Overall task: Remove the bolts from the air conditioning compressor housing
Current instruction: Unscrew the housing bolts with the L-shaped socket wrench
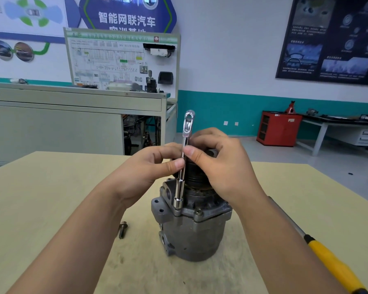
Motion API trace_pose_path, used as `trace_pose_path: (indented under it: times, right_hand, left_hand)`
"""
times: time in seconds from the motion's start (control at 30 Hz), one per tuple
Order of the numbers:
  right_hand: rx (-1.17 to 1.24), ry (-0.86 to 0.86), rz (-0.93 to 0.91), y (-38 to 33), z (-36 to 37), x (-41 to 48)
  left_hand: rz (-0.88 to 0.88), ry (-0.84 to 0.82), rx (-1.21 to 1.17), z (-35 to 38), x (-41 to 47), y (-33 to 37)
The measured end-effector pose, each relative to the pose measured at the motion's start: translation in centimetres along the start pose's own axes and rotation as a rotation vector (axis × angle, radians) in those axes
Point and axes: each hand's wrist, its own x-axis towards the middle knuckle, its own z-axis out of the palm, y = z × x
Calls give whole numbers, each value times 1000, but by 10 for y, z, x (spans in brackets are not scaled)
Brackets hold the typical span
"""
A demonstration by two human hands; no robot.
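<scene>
The grey air conditioning compressor (pixel 197 232) stands upright on the tan table (pixel 51 198), its black pulley on top. A chrome socket extension (pixel 184 162) stands nearly upright with its socket seated over a bolt on the housing flange at the left. My left hand (pixel 151 164) and my right hand (pixel 217 160) both pinch the extension's shaft at mid-height, thumbs toward me. Another bolt head (pixel 198 211) sits in the flange at the front. One removed bolt (pixel 122 229) lies on the table left of the compressor.
A long tool with a yellow handle (pixel 336 266) lies on the table at the right, partly under my right forearm. Behind the table stand a grey cabinet bench (pixel 72 115), a training board (pixel 123 62), a red cabinet (pixel 278 130) and a workbench at the far right.
</scene>
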Motion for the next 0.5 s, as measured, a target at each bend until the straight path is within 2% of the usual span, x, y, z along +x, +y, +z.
trace_pose_path:
  times: [0.27, 0.5]
  right_hand:
    - [3, 42, 68, 0, 2, -3]
    - [8, 36, 18, 1, 4, -1]
  left_hand:
    - [-33, 26, 17, 4, 1, -1]
    - [-35, 95, 22, 5, 3, -2]
